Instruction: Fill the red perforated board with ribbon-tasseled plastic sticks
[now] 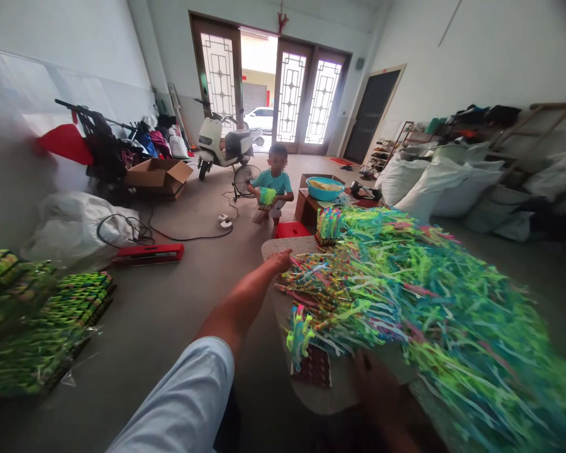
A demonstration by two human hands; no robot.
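My left hand (281, 259) reaches far out to the far edge of a round table (332, 393). Its fingers are curled at the rim of a big heap of colourful plastic strips and sticks (419, 296), mostly green and blue. What the fingers hold is too small to make out. My right hand (376, 385) is dark and blurred at the near edge of the table, just below the heap. Its fingers do not show. A small green bundle (299, 333) and a dark red card (314, 367) lie next to it.
A child (271, 189) squats on the floor beyond the table with a green bundle. Also there: a blue basin (324, 188) on a low table, a red stool (291, 229), a fan (244, 178), a scooter (222, 143), white sacks (434, 179) to the right, packed green bundles (42, 321) at left.
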